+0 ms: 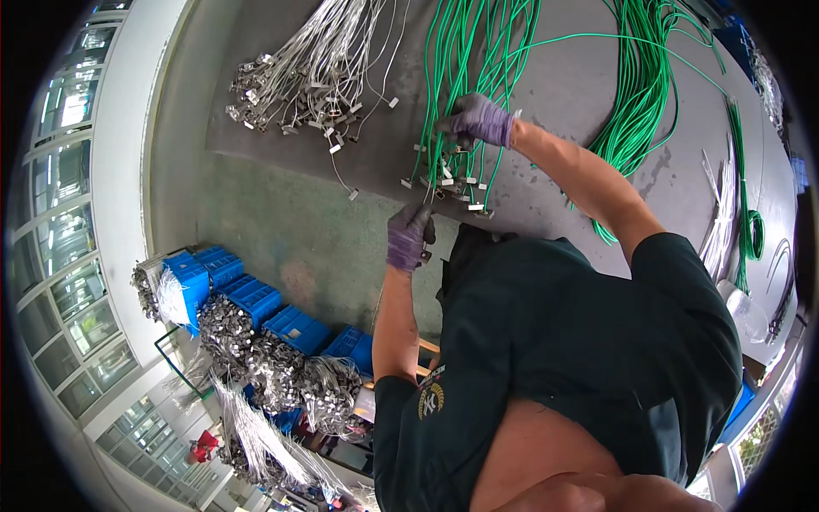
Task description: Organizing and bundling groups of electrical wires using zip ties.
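My right hand (479, 119), in a purple and grey glove, is closed around part of a bunch of green cables (461, 51) on the grey table. Small metal connectors (465, 192) tip these cables and lie by the table's near edge. Lower and to the left, at that edge, my left hand (411, 235) wears a matching glove. Its fingers are pinched together on a thin cable (428, 196) beside the connectors. A small metal piece (425, 256) shows under the left palm; whether it belongs to the same cable is hidden.
White cables with metal connectors (299, 94) lie at the table's far left. A larger green cable bundle (636, 111) and white strips (719, 213) lie to the right. Blue crates (294, 327) and heaps of connector-ended cables (273, 363) stand at lower left on the floor side.
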Tool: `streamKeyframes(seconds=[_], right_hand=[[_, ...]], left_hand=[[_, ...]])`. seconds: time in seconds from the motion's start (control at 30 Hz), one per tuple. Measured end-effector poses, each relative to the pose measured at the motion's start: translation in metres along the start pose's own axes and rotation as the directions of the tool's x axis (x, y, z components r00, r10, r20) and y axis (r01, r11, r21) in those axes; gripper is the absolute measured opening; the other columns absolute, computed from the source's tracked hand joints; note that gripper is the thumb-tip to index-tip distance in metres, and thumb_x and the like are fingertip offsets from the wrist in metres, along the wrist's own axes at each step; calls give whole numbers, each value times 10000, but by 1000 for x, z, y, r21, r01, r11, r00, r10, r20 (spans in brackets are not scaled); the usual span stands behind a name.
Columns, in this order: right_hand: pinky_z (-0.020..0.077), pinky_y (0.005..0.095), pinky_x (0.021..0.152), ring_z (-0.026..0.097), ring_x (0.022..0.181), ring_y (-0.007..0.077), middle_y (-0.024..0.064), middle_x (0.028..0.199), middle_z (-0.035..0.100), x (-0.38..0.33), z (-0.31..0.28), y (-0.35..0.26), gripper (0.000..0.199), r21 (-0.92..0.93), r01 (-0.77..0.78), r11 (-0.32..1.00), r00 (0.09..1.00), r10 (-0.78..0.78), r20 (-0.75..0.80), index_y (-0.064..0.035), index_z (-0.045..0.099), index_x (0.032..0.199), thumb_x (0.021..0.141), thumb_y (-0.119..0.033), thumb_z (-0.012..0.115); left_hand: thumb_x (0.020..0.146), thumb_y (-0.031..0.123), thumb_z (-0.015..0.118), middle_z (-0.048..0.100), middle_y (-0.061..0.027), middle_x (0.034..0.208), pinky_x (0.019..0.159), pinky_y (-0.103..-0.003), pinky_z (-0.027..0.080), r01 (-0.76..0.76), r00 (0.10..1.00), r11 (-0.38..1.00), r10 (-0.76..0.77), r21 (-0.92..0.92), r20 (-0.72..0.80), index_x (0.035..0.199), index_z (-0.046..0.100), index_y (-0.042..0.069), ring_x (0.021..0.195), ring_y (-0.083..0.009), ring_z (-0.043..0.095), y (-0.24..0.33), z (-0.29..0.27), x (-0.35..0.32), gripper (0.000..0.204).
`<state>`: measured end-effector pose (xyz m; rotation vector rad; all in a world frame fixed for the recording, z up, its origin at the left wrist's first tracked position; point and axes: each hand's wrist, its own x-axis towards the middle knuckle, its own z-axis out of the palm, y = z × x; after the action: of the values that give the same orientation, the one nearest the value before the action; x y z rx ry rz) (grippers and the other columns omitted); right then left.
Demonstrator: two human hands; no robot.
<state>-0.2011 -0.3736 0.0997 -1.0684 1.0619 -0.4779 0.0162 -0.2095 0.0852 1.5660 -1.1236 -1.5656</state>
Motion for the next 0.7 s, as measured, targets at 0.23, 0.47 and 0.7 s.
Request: streamKeyframes(seconds=[0.23, 0.47, 0.7], right_hand=[[513, 245, 452, 626, 517, 156, 106, 612, 628, -6, 6, -7, 266, 43, -26, 999, 998, 23, 64, 46, 604, 778, 788, -211, 673], [479, 249, 435, 582, 438, 150, 114, 594, 630, -3, 11, -9, 318, 57, 66, 996, 995, -61, -81, 22, 565, 700, 822, -265, 626], [485, 266, 459, 611, 514, 147, 106, 595, 610, 13, 21, 15, 312, -249, 181, 952, 935, -245, -257, 10, 540, 731, 823, -272, 638]], left_hand=[[876, 245, 563, 562, -40, 638, 484, -251, 425, -87, 977, 993, 100, -76, 188, 905, 593, 6, 554, -104, 539, -8, -1, 5, 243], [885, 299, 561, 557, -17, 651, 517, -283, 448, -90, 976, 992, 106, 91, -192, 871, 576, 42, 563, -111, 506, -35, -5, 2, 258], [876, 439, 505, 589, -184, 672, 558, -424, 451, -70, 908, 703, 339, 708, -247, 836, 577, 43, 596, -349, 581, -25, -14, 9, 404]])
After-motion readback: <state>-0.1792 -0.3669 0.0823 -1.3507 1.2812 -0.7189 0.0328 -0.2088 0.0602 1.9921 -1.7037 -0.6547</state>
